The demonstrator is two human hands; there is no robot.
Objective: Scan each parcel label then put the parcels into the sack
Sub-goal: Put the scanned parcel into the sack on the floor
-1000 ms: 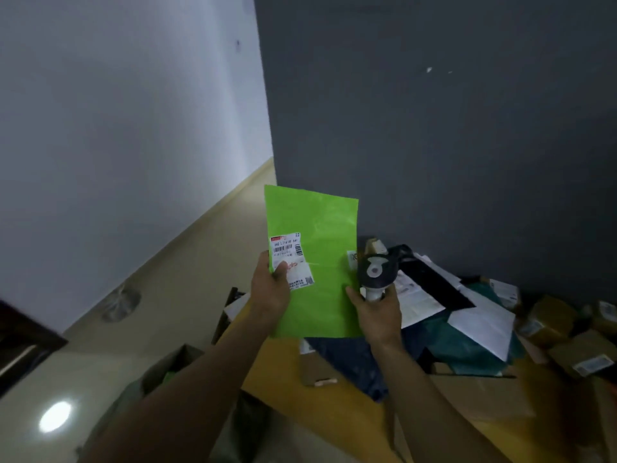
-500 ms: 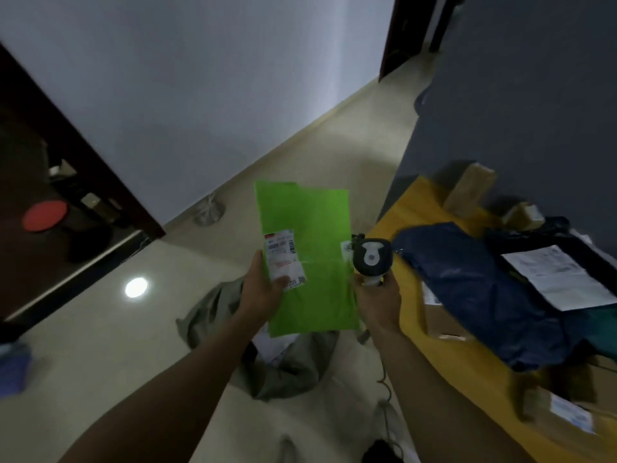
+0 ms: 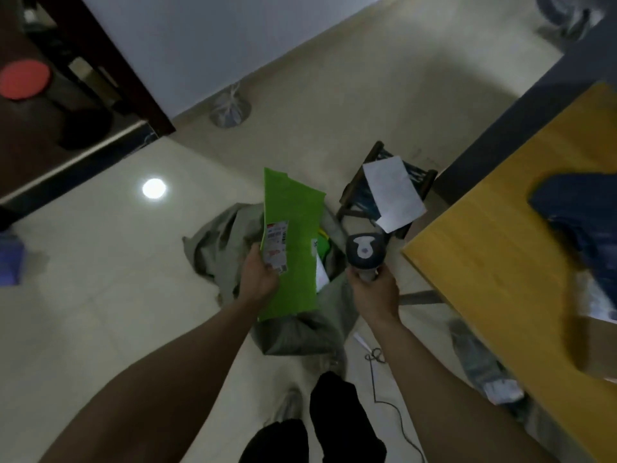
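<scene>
Green plastic mailer (image 3: 297, 272), likely light and floppy, pinched at its labelled edge by left hand (image 3: 258, 279); right hand (image 3: 375, 295) clasps grey scanner (image 3: 365, 252).

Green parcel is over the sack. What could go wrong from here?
The left hand grips the green parcel by one edge, and the sack below lies slumped, so the parcel may land beside its mouth. The cable of the scanner in the right hand trails on the floor and might snag.

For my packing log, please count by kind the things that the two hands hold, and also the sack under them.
green parcel, in left hand: 1
scanner, in right hand: 1
grey sack: 1
Total: 3
</scene>
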